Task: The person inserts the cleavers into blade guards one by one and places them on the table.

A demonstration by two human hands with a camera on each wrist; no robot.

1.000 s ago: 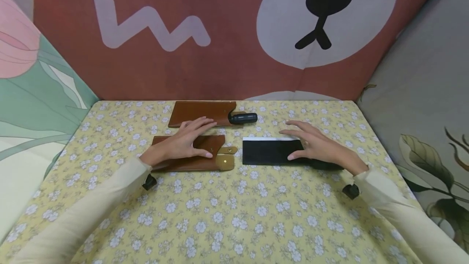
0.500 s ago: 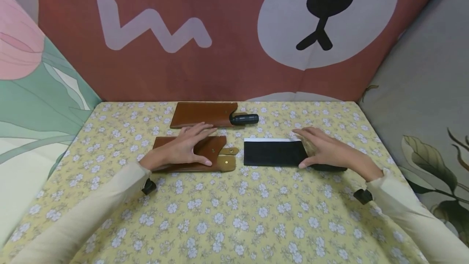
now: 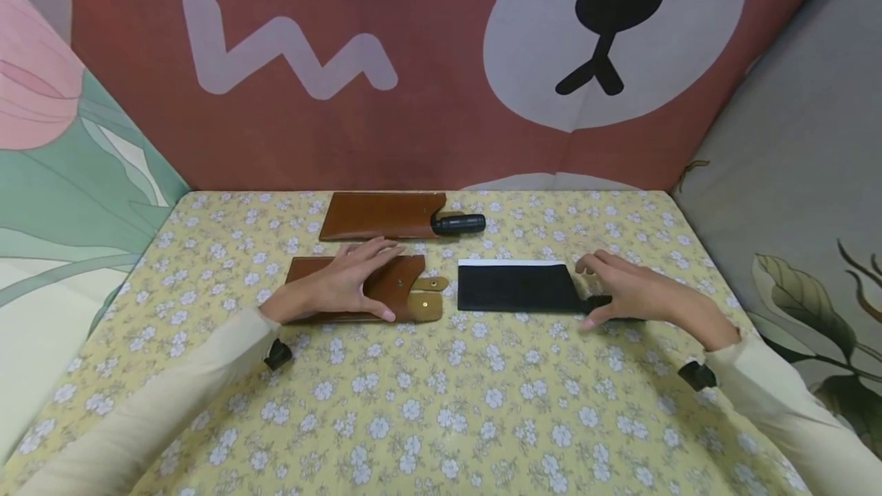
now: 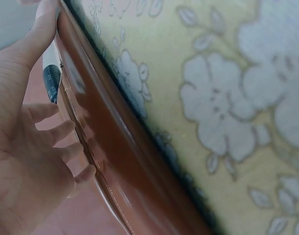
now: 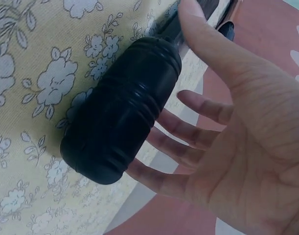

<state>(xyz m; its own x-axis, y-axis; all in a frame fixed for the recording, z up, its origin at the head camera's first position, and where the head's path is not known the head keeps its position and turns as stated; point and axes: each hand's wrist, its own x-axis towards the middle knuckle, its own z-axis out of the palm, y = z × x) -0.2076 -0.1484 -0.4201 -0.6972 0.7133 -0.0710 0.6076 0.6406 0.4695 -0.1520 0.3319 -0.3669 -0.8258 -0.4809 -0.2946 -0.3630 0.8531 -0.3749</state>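
Head view: my left hand [image 3: 334, 282] is wide over the flat brown case [image 3: 396, 285]; my right hand [image 3: 634, 293] is at the black knife [image 3: 517, 287] on the flowery desk [image 3: 441, 442]. Left wrist: the case looks shiny. Right wrist: loose fingers [image 5: 188, 132] stand around the fat, ridged handle [image 5: 122, 107]; grabbing seems the step, so they should curl tighter.

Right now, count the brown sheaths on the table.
2. The near sheath lies beneath the left hand; the far sheath lies farther back, with a black handle sticking out. None seems hidden.
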